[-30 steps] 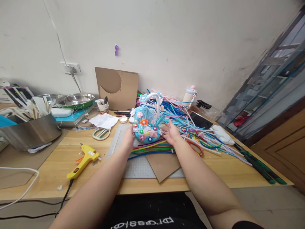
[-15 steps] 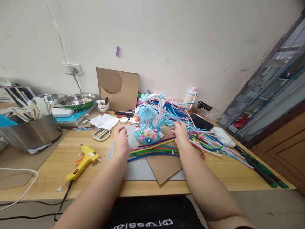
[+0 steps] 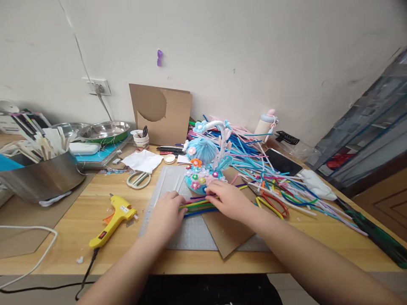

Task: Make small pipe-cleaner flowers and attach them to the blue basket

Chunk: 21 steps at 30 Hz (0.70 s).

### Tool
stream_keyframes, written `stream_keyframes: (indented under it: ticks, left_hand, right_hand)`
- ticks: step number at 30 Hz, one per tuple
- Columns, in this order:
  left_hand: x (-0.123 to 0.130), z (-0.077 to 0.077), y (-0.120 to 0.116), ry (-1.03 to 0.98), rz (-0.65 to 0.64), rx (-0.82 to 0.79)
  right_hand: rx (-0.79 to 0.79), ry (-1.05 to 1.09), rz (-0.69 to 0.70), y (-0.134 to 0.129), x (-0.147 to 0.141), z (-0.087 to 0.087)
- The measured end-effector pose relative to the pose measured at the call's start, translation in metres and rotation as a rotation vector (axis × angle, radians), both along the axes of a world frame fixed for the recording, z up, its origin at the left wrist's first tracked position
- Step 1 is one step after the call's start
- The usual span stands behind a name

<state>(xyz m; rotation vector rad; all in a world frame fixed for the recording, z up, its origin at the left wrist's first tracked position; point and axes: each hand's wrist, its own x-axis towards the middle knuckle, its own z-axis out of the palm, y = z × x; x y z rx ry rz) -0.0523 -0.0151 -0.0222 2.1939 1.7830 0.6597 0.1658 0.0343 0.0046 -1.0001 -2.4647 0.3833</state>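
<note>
- left hand, half-curled, has reached the coloured stems, near-left of the flower basket; grip unclear.
- stems lie just on the basket's near side.
- right hand, fingers narrowed, has come over them, near-right; hold unclear. attention seems turned to the stems.

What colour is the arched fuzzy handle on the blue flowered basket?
The arched handle is white, best seen in the head view.
</note>
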Motion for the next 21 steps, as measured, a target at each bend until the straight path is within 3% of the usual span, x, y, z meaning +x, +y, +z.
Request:
stream_keyframes:
  ticks: [3,7,11,15,18,21]
  left_hand:
    - [0.003,-0.002,0.001,0.106,-0.022,0.016]
    - [0.003,0.002,-0.001,-0.012,-0.003,0.039]
    - [-0.004,0.009,-0.005,-0.225,0.04,0.055]
    - [-0.017,0.021,-0.012,-0.157,0.069,0.063]
    - [-0.021,0.029,-0.024,-0.102,0.074,-0.064]
    - [-0.018,0.03,-0.04,-0.084,-0.011,-0.204]
  right_hand:
    - [0.075,-0.087,0.054,0.004,-0.006,-0.015]
    - [0.135,-0.136,0.106,0.005,-0.011,-0.02]
    - [0.197,-0.167,0.132,0.005,-0.002,-0.005]
    - [0.25,-0.233,0.12,0.005,0.03,0.02]
    - [0.19,-0.205,0.095,0.0,0.059,0.034]
    - [0.102,-0.249,0.082,-0.008,0.078,0.039]
